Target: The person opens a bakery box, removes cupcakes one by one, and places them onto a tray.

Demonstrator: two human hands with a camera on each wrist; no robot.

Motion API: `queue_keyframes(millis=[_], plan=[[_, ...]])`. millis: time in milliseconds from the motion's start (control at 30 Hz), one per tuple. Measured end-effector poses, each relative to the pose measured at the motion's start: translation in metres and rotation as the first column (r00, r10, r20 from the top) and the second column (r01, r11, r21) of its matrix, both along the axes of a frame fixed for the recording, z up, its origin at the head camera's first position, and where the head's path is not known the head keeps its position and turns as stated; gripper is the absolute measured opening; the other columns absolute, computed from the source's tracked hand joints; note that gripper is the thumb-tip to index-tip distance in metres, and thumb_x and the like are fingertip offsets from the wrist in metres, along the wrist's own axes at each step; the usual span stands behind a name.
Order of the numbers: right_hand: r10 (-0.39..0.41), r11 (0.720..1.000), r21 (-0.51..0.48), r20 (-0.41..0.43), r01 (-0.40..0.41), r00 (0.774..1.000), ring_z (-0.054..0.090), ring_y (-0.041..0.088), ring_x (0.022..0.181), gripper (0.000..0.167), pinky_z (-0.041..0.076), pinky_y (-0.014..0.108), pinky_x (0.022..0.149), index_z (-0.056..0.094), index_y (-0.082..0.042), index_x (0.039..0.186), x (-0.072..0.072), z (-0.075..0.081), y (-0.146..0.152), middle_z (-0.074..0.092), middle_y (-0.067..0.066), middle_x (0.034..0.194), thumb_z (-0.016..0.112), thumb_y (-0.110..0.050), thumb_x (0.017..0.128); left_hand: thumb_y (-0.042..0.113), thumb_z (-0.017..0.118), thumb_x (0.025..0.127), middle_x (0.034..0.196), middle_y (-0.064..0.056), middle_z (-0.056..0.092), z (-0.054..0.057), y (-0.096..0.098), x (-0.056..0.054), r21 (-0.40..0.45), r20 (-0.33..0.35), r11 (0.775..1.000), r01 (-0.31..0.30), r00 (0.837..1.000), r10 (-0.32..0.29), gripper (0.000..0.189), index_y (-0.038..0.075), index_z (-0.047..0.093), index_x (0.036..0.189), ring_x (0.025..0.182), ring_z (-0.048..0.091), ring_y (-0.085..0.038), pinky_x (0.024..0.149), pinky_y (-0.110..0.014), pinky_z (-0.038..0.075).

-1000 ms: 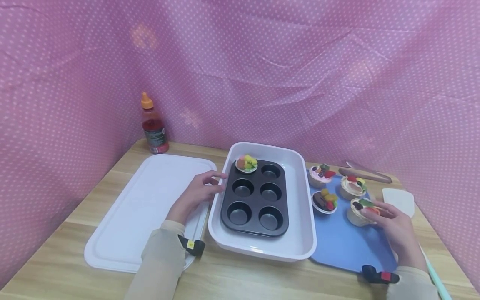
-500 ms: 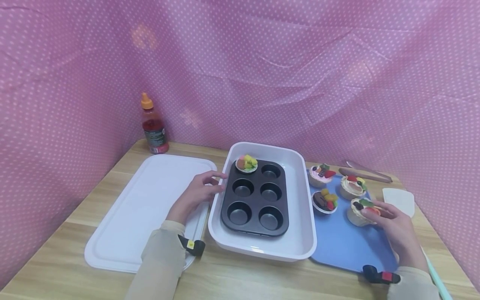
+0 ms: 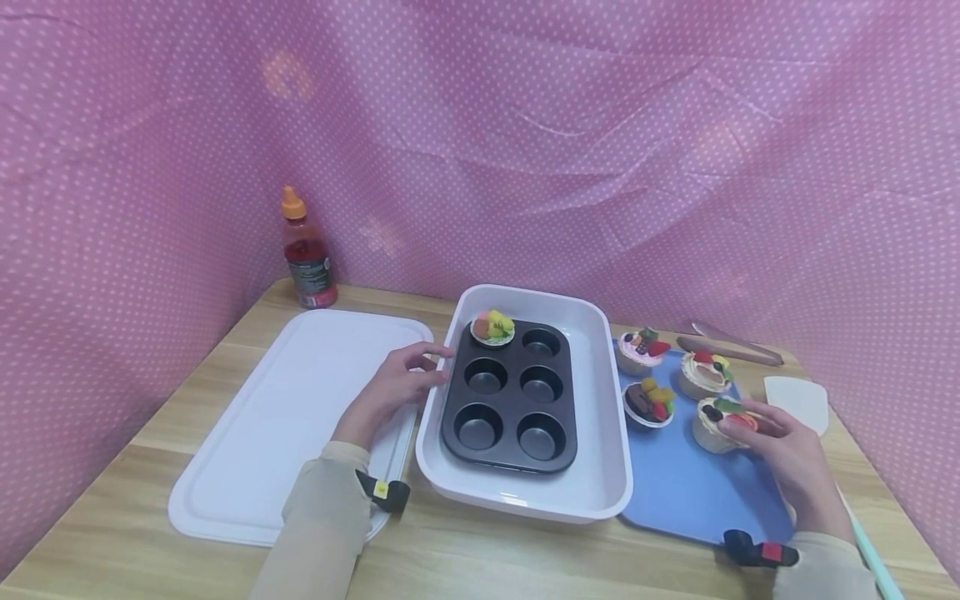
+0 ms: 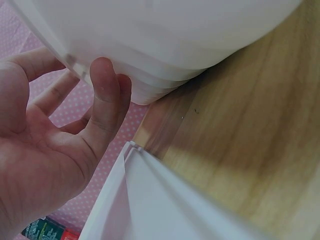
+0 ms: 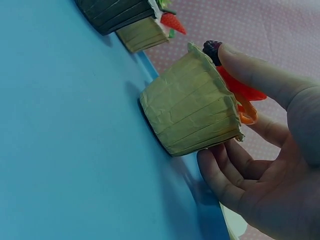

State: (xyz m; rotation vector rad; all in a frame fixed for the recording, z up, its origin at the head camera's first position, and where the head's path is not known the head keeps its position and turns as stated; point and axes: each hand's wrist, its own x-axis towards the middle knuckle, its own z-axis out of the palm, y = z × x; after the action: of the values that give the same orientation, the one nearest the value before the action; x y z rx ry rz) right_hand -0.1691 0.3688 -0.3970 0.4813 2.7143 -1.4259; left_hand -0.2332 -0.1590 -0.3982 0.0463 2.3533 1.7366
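My right hand (image 3: 791, 454) has thumb and fingers about a cream-topped cupcake (image 3: 716, 425) with berries, on the blue board (image 3: 678, 500). In the right wrist view, the thumb reaches the blackberry on top and the fingertips meet the side of the tan paper cup (image 5: 187, 107). My left hand (image 3: 393, 379) touches the left rim of a white basin (image 3: 607, 467) with loosely extended fingers; in the left wrist view they lie by its outer wall (image 4: 160, 40). Inside the basin is a dark muffin tin (image 3: 513, 396); its far-left cup holds a fruit-topped cupcake (image 3: 493, 327).
Other cupcakes on the blue board are a pink one (image 3: 640, 354), a chocolate one (image 3: 648, 404) and a cream one (image 3: 705, 372). A white spatula (image 3: 797, 402) and brown-handled utensil (image 3: 727, 350) lie right. Left are a white board (image 3: 300, 417) and an orange-capped bottle (image 3: 309, 258).
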Motion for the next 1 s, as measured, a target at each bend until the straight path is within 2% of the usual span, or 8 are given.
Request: queue_keyframes(millis=[100,167,300,567,767,867,967,1000], plan=[[-0.014,1.0,0.014,0.023,0.014,1.0,0.046,-0.008,0.098,0.068,0.042,0.048,0.104,0.051,-0.021,0.146,-0.0011,0.0006,0.0,0.066,0.01,0.132,0.077,-0.044,0.088,0.017,0.07,0.093,0.123,-0.017,0.061,-0.0026,-0.0008,-0.0013,0.009,-0.006,1.0,0.004,1.0,-0.004,0.038,0.018,0.064,0.131,0.104,0.06,-0.026,0.087,-0.038,0.057],[-0.022,0.999,0.027,0.03,0.021,0.999,0.045,-0.006,0.097,0.069,0.042,0.051,0.103,0.051,-0.02,0.146,-0.0016,0.0009,-0.0002,0.057,0.023,0.141,0.077,-0.045,0.087,0.016,0.07,0.093,0.122,-0.017,0.061,-0.0037,-0.0011,-0.0016,0.018,-0.014,1.0,0.007,1.0,-0.007,0.038,0.017,0.064,0.13,0.103,0.06,-0.026,0.087,-0.039,0.057],[-0.017,0.999,0.043,0.023,0.016,1.0,0.045,-0.012,0.091,0.068,0.043,0.042,0.097,0.052,-0.02,0.146,-0.0023,0.0009,0.0004,0.065,0.013,0.132,0.077,-0.044,0.087,0.016,0.071,0.092,0.121,-0.017,0.061,-0.0043,-0.0015,-0.0018,0.021,-0.024,1.0,0.009,1.0,-0.009,0.038,0.016,0.065,0.13,0.102,0.06,-0.026,0.085,-0.038,0.057],[0.004,1.0,0.021,0.011,-0.004,1.0,0.042,-0.013,0.092,0.07,0.037,0.061,0.109,0.048,-0.02,0.149,-0.0011,-0.001,0.0029,0.058,0.02,0.14,0.076,-0.043,0.089,0.016,0.071,0.091,0.118,-0.016,0.062,-0.0041,-0.001,-0.0025,0.022,-0.027,1.0,0.01,1.0,-0.009,0.037,0.016,0.065,0.129,0.1,0.06,-0.025,0.082,-0.035,0.056],[0.007,0.999,0.044,0.015,-0.008,1.0,0.044,-0.013,0.092,0.073,0.042,0.052,0.103,0.048,-0.019,0.15,-0.0022,-0.0015,0.0046,0.065,0.004,0.128,0.076,-0.045,0.088,0.017,0.071,0.091,0.119,-0.015,0.062,-0.0025,-0.0004,-0.0018,0.011,-0.015,1.0,-0.001,1.0,0.001,0.037,0.018,0.066,0.128,0.103,0.06,-0.027,0.085,-0.037,0.056],[0.013,0.999,0.035,0.016,-0.014,1.0,0.049,-0.008,0.098,0.075,0.041,0.056,0.106,0.046,-0.02,0.151,-0.0023,-0.0012,0.0044,0.063,0.012,0.135,0.076,-0.046,0.088,0.017,0.071,0.091,0.119,-0.016,0.062,-0.0021,-0.0003,-0.0011,0.008,-0.018,1.0,0.003,1.0,-0.002,0.037,0.018,0.066,0.128,0.104,0.06,-0.027,0.086,-0.039,0.057],[0.017,1.0,0.016,0.012,-0.017,1.0,0.048,-0.005,0.102,0.077,0.036,0.063,0.11,0.043,-0.022,0.154,-0.0018,-0.0015,0.0035,0.048,0.027,0.149,0.076,-0.045,0.088,0.016,0.071,0.091,0.12,-0.016,0.062,-0.0021,-0.0003,-0.0008,0.009,-0.018,1.0,0.003,1.0,-0.002,0.038,0.019,0.066,0.128,0.105,0.06,-0.028,0.086,-0.038,0.056],[0.019,1.0,0.007,0.01,-0.019,1.0,0.051,0.002,0.107,0.078,0.034,0.065,0.111,0.041,-0.022,0.155,-0.0015,-0.0016,0.003,0.041,0.03,0.153,0.076,-0.045,0.088,0.016,0.071,0.091,0.121,-0.016,0.062,-0.0022,-0.0002,-0.0008,0.01,-0.019,1.0,0.004,1.0,-0.004,0.038,0.019,0.066,0.129,0.105,0.06,-0.028,0.086,-0.038,0.056]])
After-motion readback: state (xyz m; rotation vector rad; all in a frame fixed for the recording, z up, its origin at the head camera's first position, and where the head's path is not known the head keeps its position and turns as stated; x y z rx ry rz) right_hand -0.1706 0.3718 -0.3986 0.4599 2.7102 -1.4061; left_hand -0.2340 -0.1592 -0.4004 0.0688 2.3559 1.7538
